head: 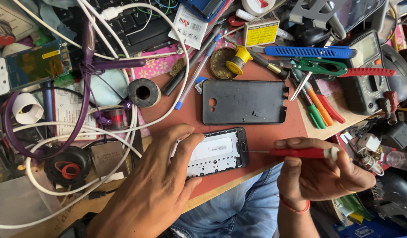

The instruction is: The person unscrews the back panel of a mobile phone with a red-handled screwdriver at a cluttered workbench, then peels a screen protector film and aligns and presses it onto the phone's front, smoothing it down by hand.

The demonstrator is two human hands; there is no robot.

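Left hand spread flat, fingers pinning the opened phone body at the worktop edge, gripping nothing. Right hand closed round a red-handled screwdriver, tip just beside the phone's end. Back cover already off, lying just beyond; inner frame seemingly not yet removed.
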